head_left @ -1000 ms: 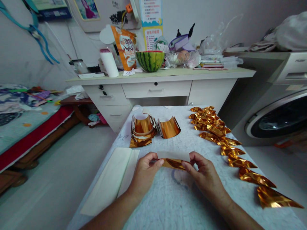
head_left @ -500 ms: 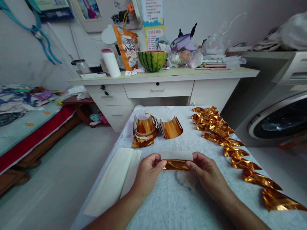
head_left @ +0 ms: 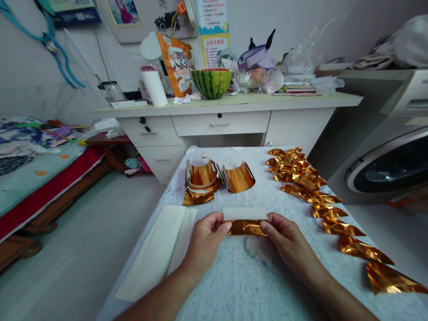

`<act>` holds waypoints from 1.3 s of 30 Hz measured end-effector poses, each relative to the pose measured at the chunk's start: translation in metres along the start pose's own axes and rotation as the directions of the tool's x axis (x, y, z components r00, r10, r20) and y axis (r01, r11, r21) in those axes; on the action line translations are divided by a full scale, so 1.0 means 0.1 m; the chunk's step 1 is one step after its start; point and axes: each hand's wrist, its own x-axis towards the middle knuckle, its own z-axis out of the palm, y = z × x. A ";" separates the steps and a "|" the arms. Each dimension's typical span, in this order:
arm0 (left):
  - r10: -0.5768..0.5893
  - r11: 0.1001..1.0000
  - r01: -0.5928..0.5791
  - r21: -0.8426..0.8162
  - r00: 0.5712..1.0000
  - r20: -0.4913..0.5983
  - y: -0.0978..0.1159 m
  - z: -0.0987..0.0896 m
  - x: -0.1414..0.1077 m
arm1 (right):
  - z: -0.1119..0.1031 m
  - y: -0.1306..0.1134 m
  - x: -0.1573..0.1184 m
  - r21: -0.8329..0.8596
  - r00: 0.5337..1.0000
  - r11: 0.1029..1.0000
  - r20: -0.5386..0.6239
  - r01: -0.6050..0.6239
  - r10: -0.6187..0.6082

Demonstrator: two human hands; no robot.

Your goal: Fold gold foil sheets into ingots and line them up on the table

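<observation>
Over the middle of the cloth-covered surface [head_left: 230,285], the left hand [head_left: 207,237] and the right hand [head_left: 288,238] are each clamped, thumb against fingers, on opposite ends of a gold foil strip [head_left: 246,228], with a white paper band [head_left: 245,213] showing along its far side. Just beside the left hand lie long white paper sheets [head_left: 150,254]; beyond stand curled gold foil sheets [head_left: 239,179], and folded gold foil pieces [head_left: 364,250] line the right edge.

Foil [head_left: 245,228]: glossy gold strip with dark reflections; white band [head_left: 245,213] along far side. Spans crosswise between left fingers [head_left: 224,229] and right fingers [head_left: 268,229], both ends pinched; contact with tabletop [head_left: 230,281] unclear.
</observation>
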 end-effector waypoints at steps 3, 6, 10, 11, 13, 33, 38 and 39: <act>0.002 1.000 -0.002 -0.013 1.000 0.002 0.00 0.00 0.00 | 0.02 0.00 0.01 0.062 1.000 0.998 0.003 -0.024 0.024; -0.013 1.000 0.014 -0.025 1.000 0.010 0.00 0.00 0.00 | 0.02 0.00 0.01 0.103 0.999 0.994 0.010 -0.032 0.031; -0.017 0.999 0.017 -0.031 1.000 0.012 0.01 0.00 0.00 | 0.01 -0.01 0.01 0.145 1.000 0.989 0.017 -0.024 0.022; -0.014 0.999 0.014 -0.031 1.000 0.013 0.01 0.00 0.00 | 0.02 -0.01 0.01 0.145 1.000 0.989 0.016 -0.027 0.025; -0.008 1.000 0.009 -0.026 1.000 0.015 0.01 0.00 -0.01 | 0.02 -0.02 0.01 0.137 0.999 0.990 0.015 -0.032 0.030; 0.076 0.956 -0.062 0.287 0.996 -0.038 0.08 0.08 0.00 | 0.01 -0.02 0.00 -0.459 0.986 0.888 -0.128 0.036 -0.106; 0.147 0.856 -0.122 0.503 0.989 -0.010 0.03 0.09 0.00 | 0.05 -0.01 0.03 -0.649 0.984 0.761 -0.134 0.005 -0.120; 0.170 0.832 -0.141 0.537 0.985 -0.006 0.03 0.10 0.00 | 0.06 -0.01 0.04 -0.682 0.984 0.731 -0.130 0.000 -0.122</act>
